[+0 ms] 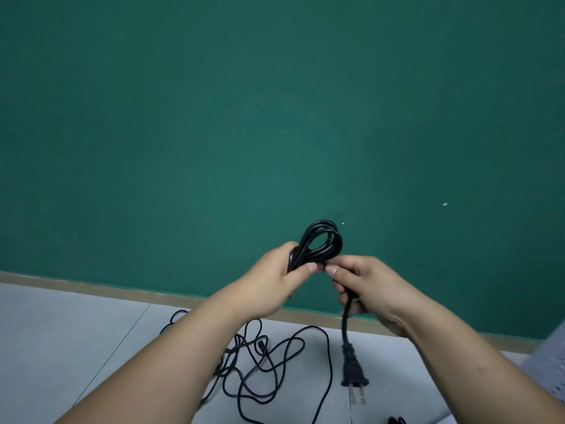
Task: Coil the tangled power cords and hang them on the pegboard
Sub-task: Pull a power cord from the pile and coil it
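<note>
The two forearms fill the bottom of the view. The left hand (pixel 269 283) is clenched round the waist of a black coil (pixel 321 240), held up in front of the green wall (pixel 275 117). The right hand (pixel 370 289) meets it there, its fingers (pixel 333 270) pinching the free tail of the same cord. Below them the tangled cords (pixel 269 362) sprawl across the grey floor (pixel 76 332), not yet sorted, and only a sliver of the pegboard (pixel 553 362) shows at the right edge, with no hook visible. The main risk, I judge, is the stiff loops springing apart if the left grip eases while the tail is wrapped. The smaller risk is the plug (pixel 354 371), which hangs free under the right hand. Its weight could swing the tail, drag a wrap loose, or drop its prongs into the tangle underneath and snag there.
</note>
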Available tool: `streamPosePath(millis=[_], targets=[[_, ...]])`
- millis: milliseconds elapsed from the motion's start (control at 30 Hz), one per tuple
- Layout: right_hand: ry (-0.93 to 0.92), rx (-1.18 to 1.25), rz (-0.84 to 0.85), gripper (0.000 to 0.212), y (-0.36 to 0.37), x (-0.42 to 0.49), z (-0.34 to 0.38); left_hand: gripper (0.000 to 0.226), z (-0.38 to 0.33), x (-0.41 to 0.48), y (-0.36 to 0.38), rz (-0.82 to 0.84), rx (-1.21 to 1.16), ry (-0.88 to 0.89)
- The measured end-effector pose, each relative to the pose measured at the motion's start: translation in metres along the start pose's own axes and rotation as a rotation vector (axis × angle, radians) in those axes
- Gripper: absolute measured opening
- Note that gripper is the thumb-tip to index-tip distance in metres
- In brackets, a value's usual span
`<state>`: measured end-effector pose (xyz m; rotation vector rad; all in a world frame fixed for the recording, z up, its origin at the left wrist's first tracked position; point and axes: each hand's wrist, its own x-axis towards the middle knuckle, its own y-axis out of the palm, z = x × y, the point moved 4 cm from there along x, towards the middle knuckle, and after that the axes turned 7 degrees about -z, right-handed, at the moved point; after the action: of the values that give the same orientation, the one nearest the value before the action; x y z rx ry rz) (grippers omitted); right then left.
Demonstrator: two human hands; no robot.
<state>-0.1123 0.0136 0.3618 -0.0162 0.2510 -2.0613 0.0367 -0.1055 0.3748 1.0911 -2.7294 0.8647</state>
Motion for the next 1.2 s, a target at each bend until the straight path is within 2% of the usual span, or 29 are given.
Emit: streamPosePath(millis=[100,167,200,300,400,467,533,633,700,800,933,1000,1067,1133,1200], targets=[[0.150,0.159,0.014,0.024,0.019,0.002,-0.008,0.020,0.006,0.004,-0.005,-0.056,-0.049,-0.053],[0.208,0.203,0.012,0.024,0.027,0.001,-0.010,0.029,0.009,0.003,-0.005,-0.006,-0.058,-0.096],[0.204,0.151,0.001,0.025,0.028,0.000,-0.010,0.035,0.011,0.002,-0.006,0.039,-0.045,-0.119],[0.070,-0.186,-0.036,0.026,0.029,-0.001,-0.010,0.035,0.016,-0.002,-0.006,0.154,-0.023,-0.136],[-0.079,-0.372,-0.134,0.008,0.029,-0.004,-0.003,0.018,0.019,0.000,-0.011,0.076,0.084,-0.049],[-0.170,-0.378,-0.163,0.009,0.031,-0.010,0.004,0.014,0.025,0.004,-0.016,0.009,0.119,-0.030],[-0.250,-0.422,-0.129,0.013,0.033,-0.016,0.013,0.015,0.028,0.004,-0.019,-0.013,0.136,-0.035],[-0.300,-0.568,-0.009,0.031,0.030,-0.025,0.027,0.017,0.033,0.005,-0.022,-0.034,0.150,-0.052],[-0.334,-0.666,0.082,0.028,0.024,-0.032,0.034,0.018,0.034,0.008,-0.021,-0.025,0.160,-0.041],[-0.468,-0.753,0.122,0.009,0.016,-0.036,0.042,0.018,0.034,0.010,-0.017,0.055,0.270,0.001],[-0.688,-0.622,-0.049,0.004,0.011,-0.031,0.052,0.021,0.024,0.001,0.009,0.294,0.341,0.039],[-0.636,-0.525,-0.200,0.013,0.001,-0.023,0.048,0.041,0.014,-0.002,0.020,0.374,0.411,0.072],[-0.491,-0.389,-0.323,0.020,-0.011,-0.016,0.043,0.046,0.001,-0.005,0.028,0.409,0.469,0.087],[-0.315,-0.228,-0.313,0.028,-0.019,-0.013,0.037,0.046,-0.012,-0.011,0.033,0.410,0.512,0.089],[-0.171,-0.149,-0.221,0.034,-0.021,-0.015,0.034,0.044,-0.021,-0.018,0.037,0.406,0.520,0.116]])
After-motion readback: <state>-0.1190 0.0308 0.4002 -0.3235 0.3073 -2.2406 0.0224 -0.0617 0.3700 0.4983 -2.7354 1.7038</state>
